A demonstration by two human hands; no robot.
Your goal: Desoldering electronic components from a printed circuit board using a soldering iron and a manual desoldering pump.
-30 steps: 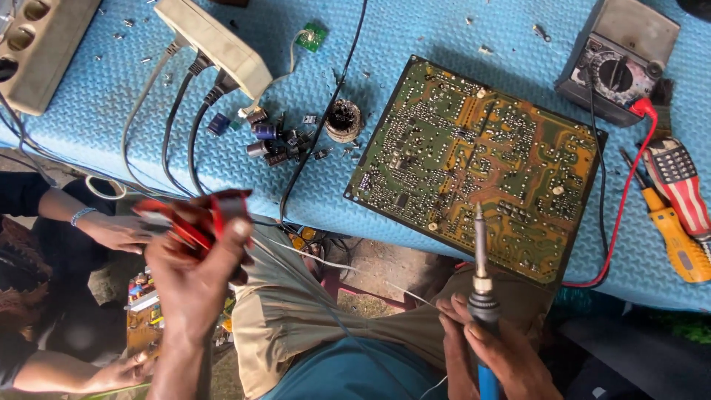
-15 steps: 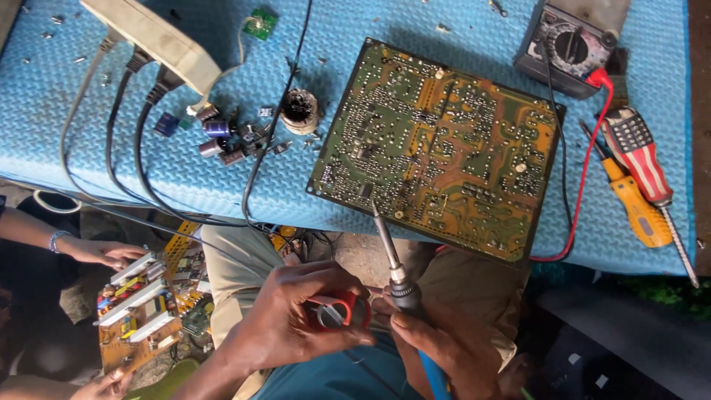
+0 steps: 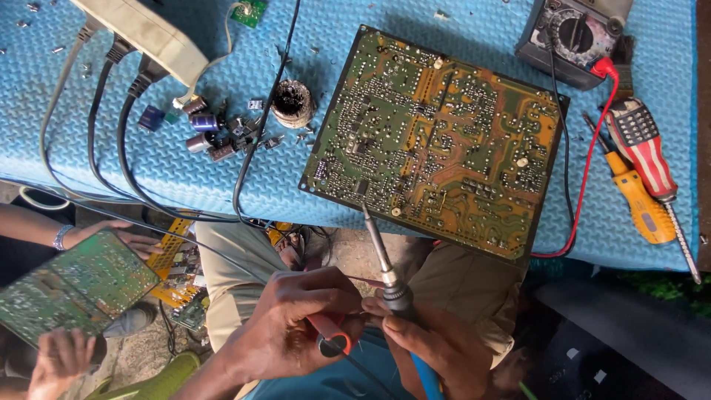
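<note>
My right hand (image 3: 437,348) grips a soldering iron (image 3: 390,278) with a blue handle. Its metal tip points up and reaches the near edge of a large green circuit board (image 3: 437,141) that lies solder side up on the blue mat. My left hand (image 3: 296,318) is closed around a small red-handled tool (image 3: 329,335) held over my lap, right beside the iron's black collar. Both hands are below the table edge, touching each other.
A multimeter (image 3: 574,33) with a red lead sits at the far right, next to a yellow screwdriver (image 3: 638,204) and a striped one (image 3: 643,144). Loose capacitors (image 3: 211,130), a solder cup (image 3: 292,104) and a power strip (image 3: 144,33) lie left. Another person's hands hold a green board (image 3: 70,285).
My left hand has come down from the left with the red tool and joined my right hand at my lap. The iron's tip now meets the board's near edge.
</note>
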